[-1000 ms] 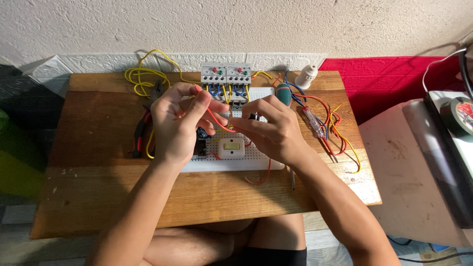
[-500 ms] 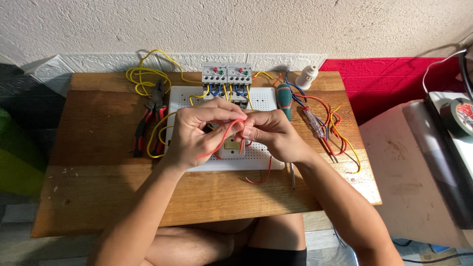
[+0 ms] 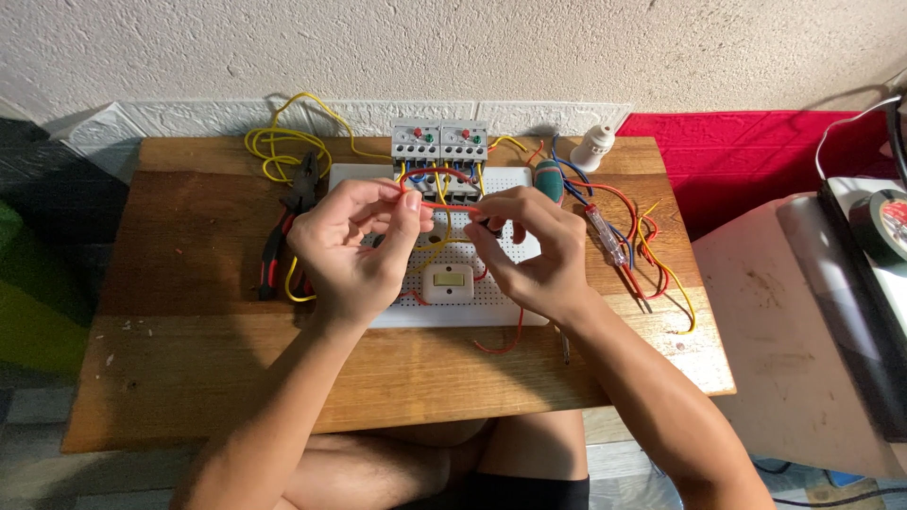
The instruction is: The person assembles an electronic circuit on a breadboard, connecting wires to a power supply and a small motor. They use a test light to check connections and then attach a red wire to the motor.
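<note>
Rough plaster wall rises behind a low wooden tabletop [image 3: 189,378], whose far edge sits against a white strip at the wall's foot. A white perforated board [image 3: 501,302] lies at the middle of the tabletop, with a small cream switch [image 3: 447,281] mounted near its near edge and two grey relay blocks [image 3: 440,142] standing at its far edge.

Both hands hover over the board's middle. The left hand [image 3: 354,250] is curled, its thumb and forefinger pinched shut on one end of a short red wire [image 3: 444,204]. The right hand [image 3: 534,255] is likewise closed, fingertips nipping the other end of that wire, so the wire runs taut between the two hands just above the board, in front of the relay blocks.

Red-handled pliers [image 3: 283,236] lie near the left edge of the board, beside a loose coil of yellow wire [image 3: 279,142] at the far left of the tabletop. A green-handled screwdriver [image 3: 548,179] rests by the right hand, and a clear tester screwdriver [image 3: 607,236] lies among tangled red, yellow and blue wires [image 3: 652,255] toward the right edge. A white lamp holder [image 3: 593,146] stands at the far right corner. Beyond the right edge are a red cloth [image 3: 756,161] and a white box [image 3: 803,349] bearing a roll of black tape [image 3: 883,222].
</note>
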